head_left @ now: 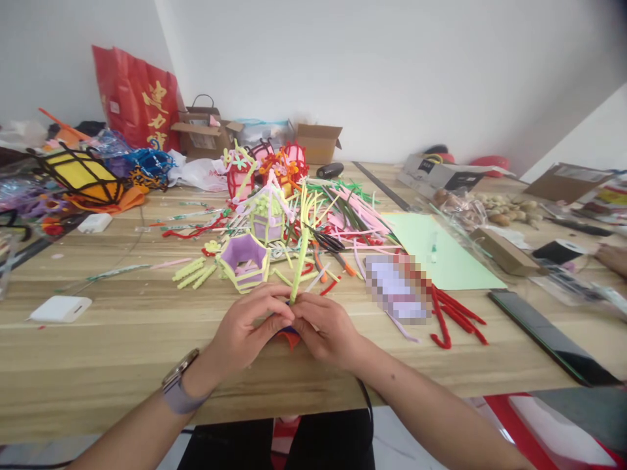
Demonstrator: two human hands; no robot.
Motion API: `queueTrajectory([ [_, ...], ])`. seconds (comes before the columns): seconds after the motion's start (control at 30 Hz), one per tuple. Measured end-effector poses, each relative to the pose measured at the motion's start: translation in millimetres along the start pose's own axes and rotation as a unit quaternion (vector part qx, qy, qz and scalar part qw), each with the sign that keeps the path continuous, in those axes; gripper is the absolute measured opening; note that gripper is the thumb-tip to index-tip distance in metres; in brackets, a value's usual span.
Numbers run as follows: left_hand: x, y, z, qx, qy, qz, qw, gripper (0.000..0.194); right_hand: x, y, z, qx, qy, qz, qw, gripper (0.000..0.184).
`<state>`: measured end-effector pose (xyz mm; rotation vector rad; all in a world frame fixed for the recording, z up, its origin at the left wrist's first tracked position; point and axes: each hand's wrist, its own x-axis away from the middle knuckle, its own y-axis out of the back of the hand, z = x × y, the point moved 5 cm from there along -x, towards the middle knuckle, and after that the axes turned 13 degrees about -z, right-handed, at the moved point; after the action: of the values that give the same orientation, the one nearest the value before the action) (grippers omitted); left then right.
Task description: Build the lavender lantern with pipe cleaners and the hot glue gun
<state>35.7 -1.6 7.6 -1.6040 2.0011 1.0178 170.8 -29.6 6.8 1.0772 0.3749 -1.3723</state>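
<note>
A yellow-green pipe cleaner [297, 274] stands upright between my hands, its lower end hidden by my fingers. My left hand [255, 321] pinches it from one side, thumb and fingertips together. My right hand [324, 326] is closed on it from the other side, touching the left fingertips. Beneath the fingers shows a bit of something orange [292, 338] and dark blue; its kind is hidden. Just beyond the hands lies a hexagonal pipe-cleaner frame [267, 261] with purple panels. Short yellow-green twisted pieces [193, 273] lie to its left.
Behind are a pile of pink pipe cleaners [357, 215], black-handled scissors [327, 240] and small lanterns [295, 156]. Red pipe cleaners [458, 313], a green sheet [441, 248] and a phone [548, 336] lie right. A white charger [61, 309] sits left. Another person's hand [614, 258] shows far right.
</note>
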Motion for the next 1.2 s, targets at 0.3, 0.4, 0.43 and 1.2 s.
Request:
queueTrajectory([
  [0.3, 2.1, 3.4, 0.9, -0.033, -0.002, -0.001, 0.999, 0.013, 1.4, -3.6, -0.5, 0.049, 0.03, -0.009, 0.998, 0.021],
  [0.4, 4.0, 7.7, 3.1, -0.046, 0.001, 0.0, 0.999, 0.013, -1.4, -5.1, 1.0, 0.072, 0.022, 0.019, 0.997, 0.023],
  [0.43, 4.7, 9.3, 3.8, -0.04, 0.004, -0.002, 0.999, 0.013, -3.3, -5.0, 2.4, 0.072, 0.022, 0.029, 0.997, 0.023],
  [1.2, 10.1, 0.8, 3.3, -0.083, -0.004, 0.073, 0.994, 0.017, 4.9, -2.8, -8.9, 0.02, -0.027, 0.086, 0.996, 0.019],
])
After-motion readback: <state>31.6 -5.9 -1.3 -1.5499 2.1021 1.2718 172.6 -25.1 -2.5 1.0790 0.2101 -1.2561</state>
